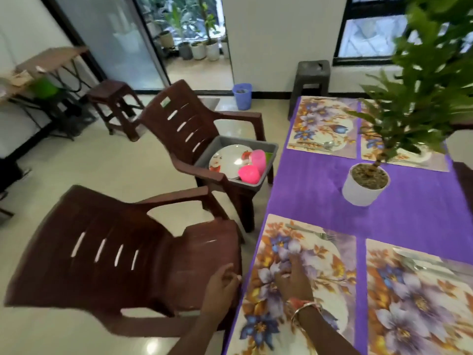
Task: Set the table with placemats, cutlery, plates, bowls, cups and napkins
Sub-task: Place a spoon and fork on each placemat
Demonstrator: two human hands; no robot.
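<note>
Hands: right hand (294, 278) spread flat on near placemat (322, 285), long axis along table (320, 196) edge; left hand (221, 284) loosely curled, empty.

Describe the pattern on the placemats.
The placemats carry purple and blue flowers with orange leaves; head view.

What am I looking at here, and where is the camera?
There is no machine here. A person's two bare hands are filmed by one wide-angle camera on their head, looking forward and down. The right hand lies flat on the nearest placemat, holding nothing. The left hand is curled by the table's edge, and blur hides whether it holds anything. The purple table carries four floral placemats, a fork and a potted plant. Plates and pink cups sit in a grey tub on a brown chair.
</note>
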